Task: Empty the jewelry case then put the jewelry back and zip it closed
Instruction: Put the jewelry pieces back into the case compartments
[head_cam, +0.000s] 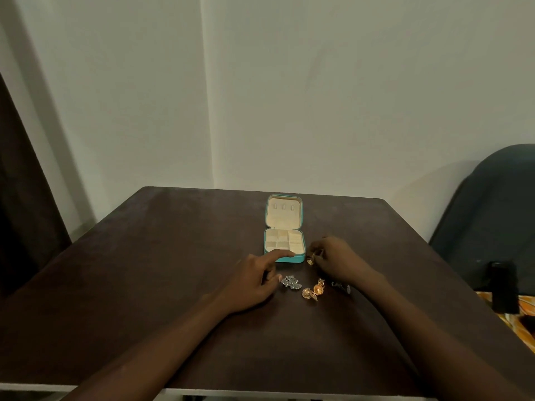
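The teal jewelry case [284,230] lies open on the dark tabletop [144,270], its cream compartments bare. The left hand [254,280] stretches its forefinger to the case's front edge. The right hand [337,259] pinches a gold earring [311,258]. Silver jewelry [291,282] and gold earrings [314,290] lie nearer.

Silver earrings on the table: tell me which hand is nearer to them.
Left. The left hand rests just left of the silver earrings, nearly touching them; the right hand is farther right, pinching a gold earring.
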